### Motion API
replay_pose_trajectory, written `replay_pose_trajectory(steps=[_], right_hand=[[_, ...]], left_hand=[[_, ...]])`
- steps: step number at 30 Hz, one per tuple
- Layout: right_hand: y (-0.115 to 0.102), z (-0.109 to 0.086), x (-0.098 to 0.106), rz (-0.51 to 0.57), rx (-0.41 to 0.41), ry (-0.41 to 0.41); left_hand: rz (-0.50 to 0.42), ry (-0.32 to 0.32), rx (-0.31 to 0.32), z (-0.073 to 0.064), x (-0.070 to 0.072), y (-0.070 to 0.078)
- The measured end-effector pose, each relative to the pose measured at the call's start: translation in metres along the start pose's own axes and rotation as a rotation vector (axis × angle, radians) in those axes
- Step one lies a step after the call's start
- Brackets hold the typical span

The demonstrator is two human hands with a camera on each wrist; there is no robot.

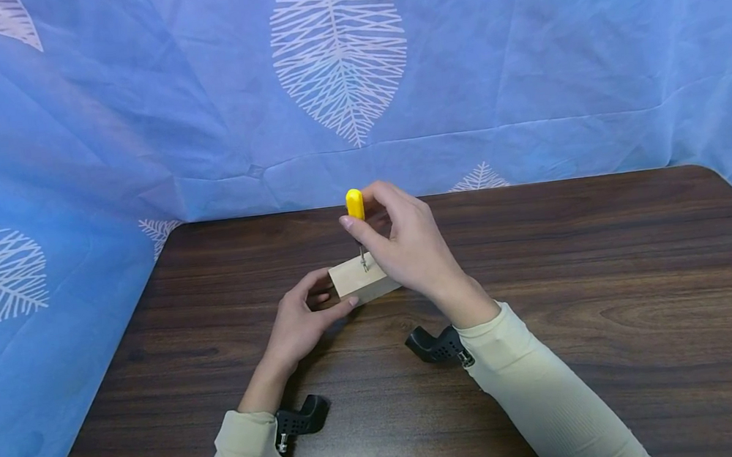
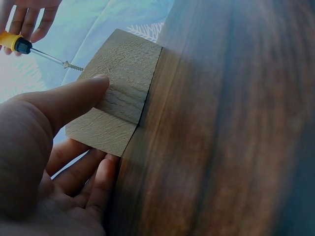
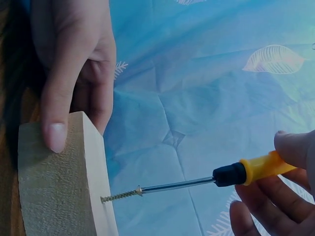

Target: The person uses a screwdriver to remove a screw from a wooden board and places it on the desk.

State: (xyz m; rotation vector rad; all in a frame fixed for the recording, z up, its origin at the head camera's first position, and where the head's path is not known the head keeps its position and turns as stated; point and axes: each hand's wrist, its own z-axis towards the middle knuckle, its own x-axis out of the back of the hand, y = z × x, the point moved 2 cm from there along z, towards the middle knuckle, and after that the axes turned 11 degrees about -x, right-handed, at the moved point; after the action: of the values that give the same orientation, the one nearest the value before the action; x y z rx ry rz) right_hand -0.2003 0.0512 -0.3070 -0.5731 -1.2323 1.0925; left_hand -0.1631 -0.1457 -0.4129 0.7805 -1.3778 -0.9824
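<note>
Left hand (image 1: 297,319) clamps a block (image 1: 352,279) on the bench (image 1: 608,271); right hand (image 1: 410,242) grips a screwdriver (image 1: 355,205) against an upright screw (image 3: 120,195) touching the block.

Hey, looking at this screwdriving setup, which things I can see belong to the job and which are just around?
Part of the job:
- yellow-handled screwdriver, in the right hand
- screw, tip at the block
- wooden block, steadied by the left hand
- table, as work surface

Just around:
- blue leaf-print cloth
- black wrist devices
</note>
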Motion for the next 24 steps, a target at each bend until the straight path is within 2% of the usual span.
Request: replay_pose_trajectory(steps=[5,12,24], right_hand=[[-0.0007,0.0006,0.0006,0.018,0.022,0.017],[-0.0016,-0.0009,0.0032,0.069,-0.017,0.043],[-0.0017,-0.0008,0.0040,0.054,-0.011,0.064]], left_hand=[[-0.006,0.000,-0.003,0.0001,0.0005,0.0006],[-0.014,0.001,-0.006,0.0002,0.0006,0.0001],[0.000,0.003,-0.018,0.0002,-0.0005,-0.0008]])
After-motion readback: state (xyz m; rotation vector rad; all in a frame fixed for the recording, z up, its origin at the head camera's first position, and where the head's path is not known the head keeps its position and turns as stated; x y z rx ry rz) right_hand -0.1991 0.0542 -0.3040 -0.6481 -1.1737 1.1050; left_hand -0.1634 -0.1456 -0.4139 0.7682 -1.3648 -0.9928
